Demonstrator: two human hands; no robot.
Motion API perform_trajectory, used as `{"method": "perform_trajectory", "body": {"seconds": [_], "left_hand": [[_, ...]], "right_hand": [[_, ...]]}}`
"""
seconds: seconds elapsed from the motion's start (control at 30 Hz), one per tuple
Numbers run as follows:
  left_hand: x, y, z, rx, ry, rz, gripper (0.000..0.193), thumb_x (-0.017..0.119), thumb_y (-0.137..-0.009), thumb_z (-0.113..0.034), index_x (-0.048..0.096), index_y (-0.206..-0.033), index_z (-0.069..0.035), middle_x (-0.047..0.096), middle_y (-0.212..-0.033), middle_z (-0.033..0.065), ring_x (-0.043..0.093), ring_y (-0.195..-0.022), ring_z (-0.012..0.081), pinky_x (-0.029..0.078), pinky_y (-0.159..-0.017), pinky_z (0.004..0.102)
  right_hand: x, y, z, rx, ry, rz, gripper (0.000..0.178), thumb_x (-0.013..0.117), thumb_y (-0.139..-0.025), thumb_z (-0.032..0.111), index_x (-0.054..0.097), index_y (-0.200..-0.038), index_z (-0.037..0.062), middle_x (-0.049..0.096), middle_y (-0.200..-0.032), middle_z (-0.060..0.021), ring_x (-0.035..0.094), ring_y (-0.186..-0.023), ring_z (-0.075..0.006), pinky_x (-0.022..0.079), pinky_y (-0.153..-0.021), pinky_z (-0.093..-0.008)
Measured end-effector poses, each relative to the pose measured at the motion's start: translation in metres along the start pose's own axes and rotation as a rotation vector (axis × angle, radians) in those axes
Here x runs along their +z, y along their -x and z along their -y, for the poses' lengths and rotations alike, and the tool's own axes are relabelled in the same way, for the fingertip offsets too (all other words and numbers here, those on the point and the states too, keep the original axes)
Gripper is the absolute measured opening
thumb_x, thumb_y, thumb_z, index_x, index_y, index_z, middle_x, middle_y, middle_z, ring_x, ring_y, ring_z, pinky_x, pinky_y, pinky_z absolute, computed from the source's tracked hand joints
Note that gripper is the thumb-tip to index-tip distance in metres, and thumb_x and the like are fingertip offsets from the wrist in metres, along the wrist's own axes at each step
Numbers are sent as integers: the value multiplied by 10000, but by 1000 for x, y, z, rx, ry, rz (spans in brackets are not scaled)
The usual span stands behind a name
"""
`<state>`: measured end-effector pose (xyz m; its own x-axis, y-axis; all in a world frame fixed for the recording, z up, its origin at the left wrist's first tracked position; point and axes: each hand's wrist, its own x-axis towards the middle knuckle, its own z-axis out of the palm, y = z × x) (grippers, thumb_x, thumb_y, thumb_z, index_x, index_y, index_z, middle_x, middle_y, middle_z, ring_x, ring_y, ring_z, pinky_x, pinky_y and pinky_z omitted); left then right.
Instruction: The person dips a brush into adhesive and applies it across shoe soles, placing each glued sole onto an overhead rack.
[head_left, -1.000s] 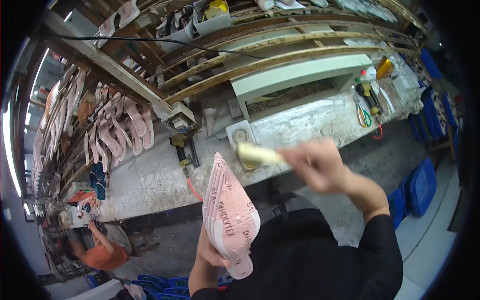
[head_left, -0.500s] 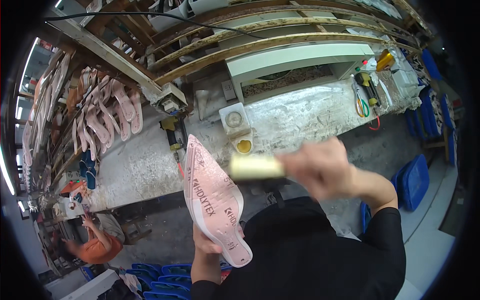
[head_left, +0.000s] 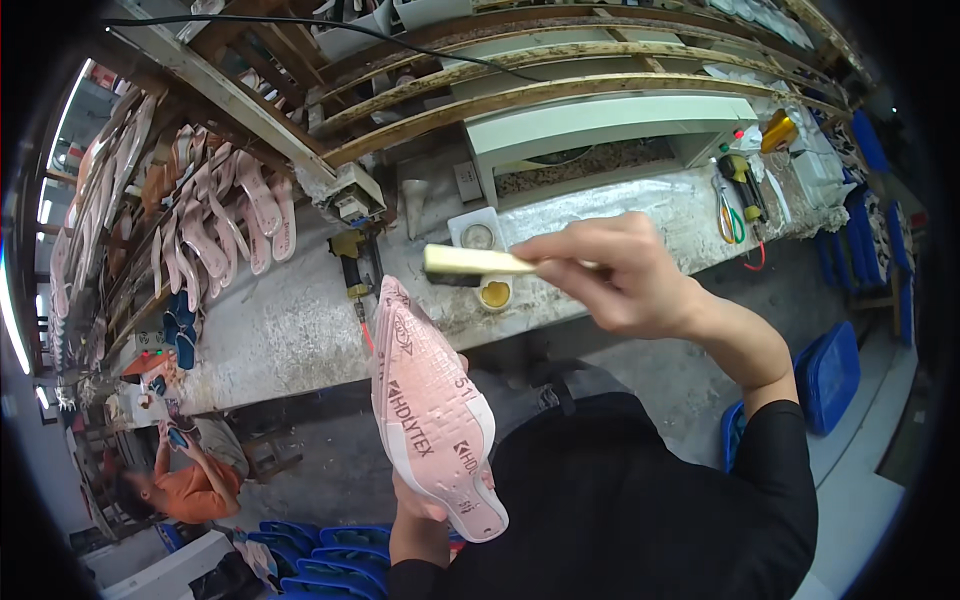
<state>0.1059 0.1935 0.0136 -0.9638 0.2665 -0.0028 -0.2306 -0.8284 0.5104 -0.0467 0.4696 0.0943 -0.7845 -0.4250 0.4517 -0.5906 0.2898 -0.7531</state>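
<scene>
My left hand (head_left: 420,500), largely hidden, is closed round the heel end of a stack of pink pointed insoles (head_left: 425,395), held tilted in front of the bench. Dark printing and wet-looking marks cover the top insole. In my right hand (head_left: 625,270) a brush (head_left: 475,261) is pinched between thumb and fingers, its pale yellow handle pointing left and its dark bristles facing down. The brush hovers apart from the insoles, above a small cup of yellow paste (head_left: 495,293). Behind it stands a white container (head_left: 477,236) with a round opening.
A yellow-black power tool (head_left: 350,265) lies on the bench (head_left: 270,330). Pink insoles (head_left: 210,225) hang at the left. A pale green shelf (head_left: 600,120) stands behind, with scissors (head_left: 727,215) at its right. A co-worker in orange (head_left: 195,490) sits at the far left. Blue trays (head_left: 830,375) stand right.
My right hand has lifted the brush up and away from the insoles toward the white container. The insoles stay in my left hand. The co-worker's arms have shifted.
</scene>
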Motion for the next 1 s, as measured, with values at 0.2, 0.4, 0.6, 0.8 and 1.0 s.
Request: {"method": "perform_trajectory", "body": {"seconds": [0.2,0.4,0.6,0.8,1.0], "left_hand": [[11,9,-1,-29,-109,-98,1055,932,-579,-144,351,-1416,132,619,-1013,275,676,-710,358,612,-614,443],[10,-19,-3,-144,-195,-167,1107,914,-525,-184,354,-1444,73,644,-1117,255,727,-865,337,657,-686,467],[11,-16,-1,-161,-143,-189,1063,896,-634,-363,348,-1451,40,631,-1110,235,717,-861,304,658,-681,442],[4,-10,4,-168,-28,-218,948,760,-818,-530,343,-1468,20,629,-1146,220,716,-888,284,651,-688,432],[-2,-10,11,-95,-68,-252,867,448,-972,-668,464,-1389,92,641,-1080,221,706,-762,279,600,-635,362]], "right_hand": [[5,-2,24,-132,-140,173,267,757,-854,32,746,-1121,37,679,-721,-90,644,-559,-224,475,-502,-327],[6,-3,26,-134,-95,388,299,794,-808,0,767,-1100,56,652,-695,-70,633,-555,-209,450,-476,-328],[3,-10,32,-164,-13,475,314,797,-787,-14,769,-1089,63,650,-697,-67,631,-563,-214,446,-474,-323],[8,-23,31,-240,26,523,277,776,-796,49,755,-1071,76,624,-691,-72,625,-589,-262,437,-496,-371],[20,-33,32,-262,-26,681,243,759,-813,60,758,-1056,72,612,-702,-77,610,-593,-284,430,-502,-394]]}}
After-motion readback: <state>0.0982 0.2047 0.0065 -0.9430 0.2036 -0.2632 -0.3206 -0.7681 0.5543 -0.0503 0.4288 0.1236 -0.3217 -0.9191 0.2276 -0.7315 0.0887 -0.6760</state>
